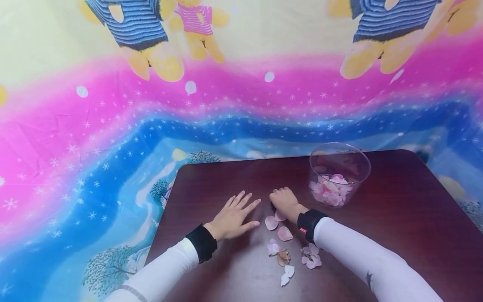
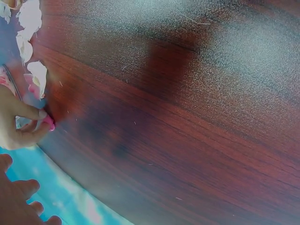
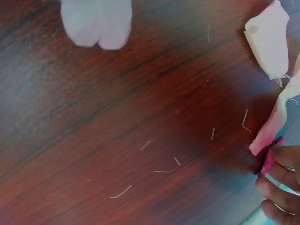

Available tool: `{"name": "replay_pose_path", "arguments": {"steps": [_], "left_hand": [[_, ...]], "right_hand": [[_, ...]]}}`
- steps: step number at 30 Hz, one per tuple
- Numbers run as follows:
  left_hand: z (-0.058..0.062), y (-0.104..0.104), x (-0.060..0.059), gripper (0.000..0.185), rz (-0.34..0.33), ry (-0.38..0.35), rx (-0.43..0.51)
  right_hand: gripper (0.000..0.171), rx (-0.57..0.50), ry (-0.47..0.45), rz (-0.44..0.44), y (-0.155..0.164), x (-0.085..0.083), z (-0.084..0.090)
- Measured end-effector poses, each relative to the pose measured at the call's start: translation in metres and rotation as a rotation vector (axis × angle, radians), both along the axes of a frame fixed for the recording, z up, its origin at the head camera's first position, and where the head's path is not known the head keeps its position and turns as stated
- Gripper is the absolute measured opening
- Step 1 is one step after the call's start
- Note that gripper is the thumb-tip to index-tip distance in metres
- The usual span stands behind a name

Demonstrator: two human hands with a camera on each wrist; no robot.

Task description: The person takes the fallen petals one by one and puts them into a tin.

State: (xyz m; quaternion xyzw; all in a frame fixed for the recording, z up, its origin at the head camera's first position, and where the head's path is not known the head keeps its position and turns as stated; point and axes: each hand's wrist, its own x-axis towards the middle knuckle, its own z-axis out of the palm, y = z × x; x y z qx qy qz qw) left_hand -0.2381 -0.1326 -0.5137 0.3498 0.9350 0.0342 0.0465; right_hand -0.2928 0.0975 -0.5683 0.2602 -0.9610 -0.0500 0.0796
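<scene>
My right hand (image 1: 285,202) is low at the tabletop, pinching a deep pink petal (image 3: 267,164) between thumb and fingers. In the left wrist view that same petal (image 2: 49,123) sticks out at the fingertips. Just beside it lie a pink-and-white petal (image 3: 275,123) and a cream one (image 3: 271,42). My left hand (image 1: 232,216) is spread flat over the table to the left, holding nothing. Toward me from the right hand lie pale pink petals (image 1: 284,233), a pink petal cluster (image 1: 311,256), a brownish petal (image 1: 283,258) and white petals (image 1: 287,274).
A clear round container (image 1: 339,165), partly filled with pink petals (image 1: 332,191), stands at the back right of the dark wooden table (image 1: 400,201). Thin pale threads (image 3: 122,191) are scattered over the wood. A printed cloth (image 1: 241,96) hangs behind the table.
</scene>
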Motion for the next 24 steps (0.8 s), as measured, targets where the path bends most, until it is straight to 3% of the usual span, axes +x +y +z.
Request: {"name": "replay_pose_path", "arguments": {"steps": [10,24], "left_hand": [[0.002,0.002,0.001,0.071,-0.011,-0.005,0.031],[0.019,0.002,0.009,0.073,-0.024,0.006,0.053]], "right_hand": [[0.011,-0.078,0.028,0.009,0.011,0.004,-0.004],[0.011,-0.356,0.035,-0.007,0.028,0.033,0.032]]}}
